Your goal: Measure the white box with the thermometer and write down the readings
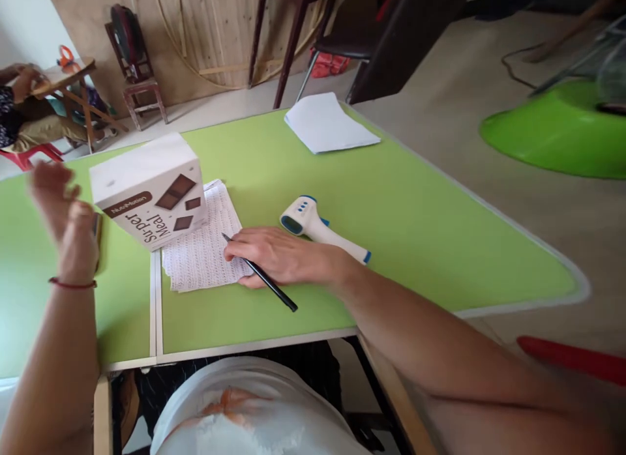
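Observation:
My right hand [274, 254] rests on the table's green top with a black pen [270, 285] held in its fingers. The pen's tip points away from me, and its back end slants toward my body. Partly under that hand lies a stack of sheets [195, 263] covered in small writing. A white box [147, 188] printed "Su-per Meal" stands on the far part of the sheets. To the left of the box my left hand [68, 227] is raised, empty and slightly blurred, fingers apart. Just beyond my right wrist lies a white-and-blue infrared thermometer [323, 230].
Blank white paper [328, 124] lies at the table's far edge. A dark, flat object [98, 240] is half hidden behind my left hand. Beyond the table are a wooden chair [141, 93], a seated person [29, 116] at a small table, and a green rounded object [552, 135] at right.

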`<state>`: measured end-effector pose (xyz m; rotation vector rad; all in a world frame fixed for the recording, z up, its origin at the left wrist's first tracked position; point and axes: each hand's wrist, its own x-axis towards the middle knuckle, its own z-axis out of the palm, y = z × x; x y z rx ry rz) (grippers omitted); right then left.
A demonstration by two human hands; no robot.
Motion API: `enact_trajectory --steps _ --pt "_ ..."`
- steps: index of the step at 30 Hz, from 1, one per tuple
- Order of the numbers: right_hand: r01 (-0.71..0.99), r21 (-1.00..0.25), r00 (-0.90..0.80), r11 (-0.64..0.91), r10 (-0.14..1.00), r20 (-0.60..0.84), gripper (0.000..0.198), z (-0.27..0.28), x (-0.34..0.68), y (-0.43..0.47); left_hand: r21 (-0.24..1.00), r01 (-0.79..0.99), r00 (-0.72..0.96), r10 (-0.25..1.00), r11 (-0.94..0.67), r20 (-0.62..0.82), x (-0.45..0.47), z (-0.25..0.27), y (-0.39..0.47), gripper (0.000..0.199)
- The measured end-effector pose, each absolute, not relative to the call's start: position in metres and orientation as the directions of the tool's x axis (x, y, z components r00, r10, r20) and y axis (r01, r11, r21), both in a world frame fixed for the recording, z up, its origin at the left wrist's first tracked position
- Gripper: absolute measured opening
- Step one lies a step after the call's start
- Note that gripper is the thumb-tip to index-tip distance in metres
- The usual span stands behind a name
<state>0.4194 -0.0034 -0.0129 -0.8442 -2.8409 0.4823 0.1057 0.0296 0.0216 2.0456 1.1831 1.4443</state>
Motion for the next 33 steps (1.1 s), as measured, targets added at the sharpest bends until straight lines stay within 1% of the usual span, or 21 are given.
enact_trajectory --steps 2,3,4,6,9,13,16,18,21,25,31,33 --pt "0.502 -0.334 -0.836 0.798 0.546 0.046 0.019 -0.014 0.420 -0.004 0.761 0.343 0.116 0.829 -0.550 0.547 0.102 0.008 0.029 0.084" --pt "0.502 -0.325 -0.838 0.801 0.544 0.049 0.017 -0.015 0.420 -0.005 0.794 0.324 0.133 0.856 -0.513 0.499 0.102 0.000 0.029 0.091" --pt "0.500 -0.313 -0.839 0.807 0.541 0.054 0.015 -0.016 0.421 -0.005 0.824 0.325 0.156 0.886 -0.464 0.437 0.104 -0.007 0.029 0.092" --pt "0.485 -0.292 -0.849 0.825 0.524 0.071 0.012 -0.018 0.422 -0.006 0.853 0.344 0.161 0.919 -0.393 0.359 0.109 -0.018 0.030 0.081" --pt "0.445 -0.285 -0.868 0.849 0.487 0.096 0.010 -0.021 0.424 -0.006 0.878 0.316 0.110 0.933 -0.359 0.342 0.112 -0.020 0.029 0.073" --pt "0.427 -0.297 -0.876 0.854 0.473 0.099 0.020 -0.023 0.426 -0.005 0.870 0.285 0.024 0.911 -0.402 0.412 0.098 -0.012 0.032 0.073" --pt "0.435 -0.287 -0.877 0.854 0.474 0.081 0.012 -0.023 0.426 -0.006 0.813 0.305 -0.067 0.840 -0.496 0.538 0.080 -0.012 0.037 0.075" --pt "0.450 -0.279 -0.874 0.848 0.483 0.060 0.008 -0.024 0.426 -0.007 0.781 0.337 -0.103 0.804 -0.526 0.586 0.070 -0.015 0.041 0.074" --pt "0.461 -0.290 -0.871 0.839 0.491 0.036 0.012 -0.025 0.426 -0.008 0.774 0.354 -0.100 0.802 -0.524 0.589 0.064 -0.020 0.044 0.073" --pt "0.459 -0.288 -0.871 0.841 0.489 0.041 0.017 -0.027 0.426 -0.008 0.806 0.333 -0.096 0.833 -0.489 0.545 0.069 -0.026 0.045 0.074" --pt "0.448 -0.288 -0.873 0.847 0.484 0.066 0.017 -0.028 0.426 -0.009 0.847 0.218 -0.119 0.848 -0.486 0.517 0.074 -0.030 0.047 0.062" --pt "0.441 -0.284 -0.875 0.851 0.478 0.074 0.018 -0.028 0.426 -0.009 0.844 0.212 -0.143 0.839 -0.492 0.525 0.072 -0.031 0.049 0.060"
